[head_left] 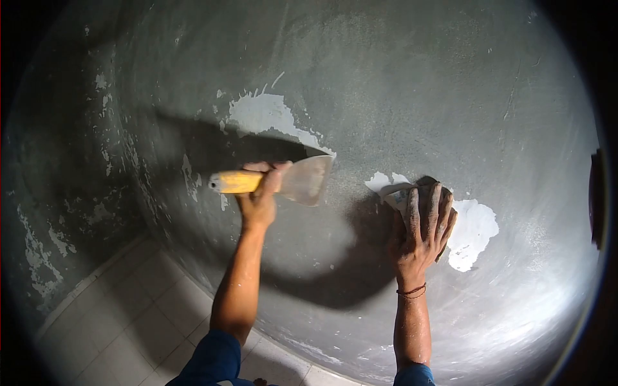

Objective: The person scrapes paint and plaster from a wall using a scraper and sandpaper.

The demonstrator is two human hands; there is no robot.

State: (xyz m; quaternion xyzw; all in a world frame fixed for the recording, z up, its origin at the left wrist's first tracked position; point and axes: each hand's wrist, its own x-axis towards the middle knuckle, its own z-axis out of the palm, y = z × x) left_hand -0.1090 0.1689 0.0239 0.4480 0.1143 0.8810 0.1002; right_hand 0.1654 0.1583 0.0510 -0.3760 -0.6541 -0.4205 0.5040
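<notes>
My left hand [259, 202] is wrapped round the yellow handle of a putty knife [308, 180]. The knife's wide metal blade points right, close to the grey wall [386, 83], its top corner near the lower end of a white patch [264, 114]. My right hand [423, 228] presses a piece of sandpaper [397, 198] against the wall, with fingers pointing up. Much of the sheet is hidden under the palm and fingers. Around that hand shows another white patch [475, 233], partly covered by it.
A second wall with flaked pale spots [42, 257] meets this one at the left. Light floor tiles [135, 321] run along the bottom. A dark object [596, 199] stands out at the right edge. Shadows of my arms fall across the wall.
</notes>
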